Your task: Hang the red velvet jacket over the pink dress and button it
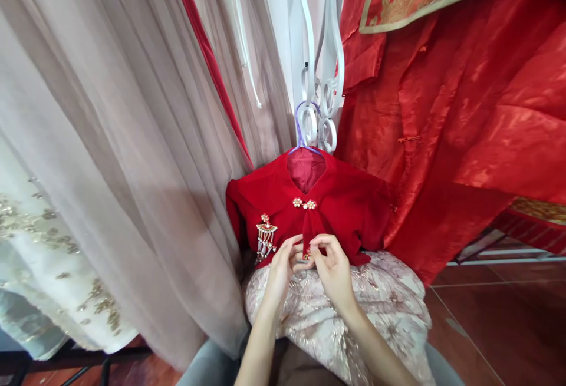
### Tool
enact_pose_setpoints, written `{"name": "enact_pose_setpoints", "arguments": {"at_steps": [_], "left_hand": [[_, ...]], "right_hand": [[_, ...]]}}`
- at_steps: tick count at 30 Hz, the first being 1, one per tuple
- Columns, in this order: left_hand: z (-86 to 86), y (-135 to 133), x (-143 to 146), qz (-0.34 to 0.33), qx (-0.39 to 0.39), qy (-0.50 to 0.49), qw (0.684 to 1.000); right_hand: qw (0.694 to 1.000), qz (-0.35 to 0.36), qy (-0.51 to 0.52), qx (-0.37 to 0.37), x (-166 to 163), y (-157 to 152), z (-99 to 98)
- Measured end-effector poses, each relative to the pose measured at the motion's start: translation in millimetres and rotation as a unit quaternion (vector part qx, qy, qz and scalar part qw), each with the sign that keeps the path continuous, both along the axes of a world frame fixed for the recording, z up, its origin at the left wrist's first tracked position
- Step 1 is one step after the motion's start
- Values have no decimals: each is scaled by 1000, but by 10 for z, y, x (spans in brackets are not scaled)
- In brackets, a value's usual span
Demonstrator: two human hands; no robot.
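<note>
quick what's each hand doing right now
left hand: fingers pinched at the lower clasp of the red jacket.
right hand: fingers pinched at the same clasp.

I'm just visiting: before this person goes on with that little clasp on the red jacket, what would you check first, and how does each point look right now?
1. Both hands at the lower clasp: ok, left hand and right hand meet there.
2. Lower clasp closed: cannot tell, the fingers hide it.
3. Upper clasp joined: ok, its two halves sit together.
4. Red jacket hanging securely: ok, its purple hanger hooks onto the white scroll rack.
5. Tassel brooch out of the way: ok, apart from the left hand.
6. Pale embroidered skirt not caught in the fingers: cannot tell.
</note>
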State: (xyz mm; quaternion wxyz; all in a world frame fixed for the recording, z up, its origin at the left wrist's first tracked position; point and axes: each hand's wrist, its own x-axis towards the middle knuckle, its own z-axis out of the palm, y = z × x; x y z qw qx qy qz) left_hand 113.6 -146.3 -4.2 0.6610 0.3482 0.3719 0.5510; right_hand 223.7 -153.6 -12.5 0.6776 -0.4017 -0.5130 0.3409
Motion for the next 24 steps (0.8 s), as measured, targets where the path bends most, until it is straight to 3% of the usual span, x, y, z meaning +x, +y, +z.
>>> {"name": "enact_pose_setpoints", "arguments": {"at_steps": [6, 10, 17, 24], "left_hand": [[-51, 15, 96, 50, 77, 146, 985], [-74, 29, 20, 76, 82, 131, 985], [-93, 54, -118, 95, 80, 126, 984], [20, 300, -319, 292, 162, 241, 911]], "right_hand": [[994, -31, -88, -54, 110, 109, -112], [990, 25, -117, -75, 127, 130, -145], [986, 47, -155, -51, 47, 65, -69], [984, 46, -168, -44, 98, 71, -106]]}}
